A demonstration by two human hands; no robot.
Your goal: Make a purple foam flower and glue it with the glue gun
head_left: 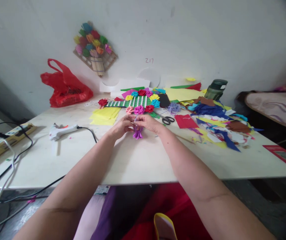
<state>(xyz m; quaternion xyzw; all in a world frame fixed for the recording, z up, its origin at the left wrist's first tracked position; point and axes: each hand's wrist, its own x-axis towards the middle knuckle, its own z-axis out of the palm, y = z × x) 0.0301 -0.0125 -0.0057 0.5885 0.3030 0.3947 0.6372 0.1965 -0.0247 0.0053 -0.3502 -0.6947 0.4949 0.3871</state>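
Note:
Between my two hands a small purple paper tassel point(137, 134) hangs with its flared end down, just above the table. A thin light-purple strand shows at its top, between my fingers. My left hand point(123, 127) is closed in a pinch at the tassel's left side. From the right, my right hand point(150, 123) pinches at the same spot. The fingertips partly hide the tassel's upper part. Right behind my hands lies a green striped panel point(138, 101) edged with paper roses, among them a magenta rose point(139, 109).
Black scissors point(168, 120) and a red paper square point(186, 121) lie right of my hands, before a heap of paper scraps point(215, 116). Yellow sheets point(105, 115), a corded glue gun point(63, 131), a power strip point(8, 140) and a red bag point(68, 86) are left. A bottle point(215, 90) stands behind.

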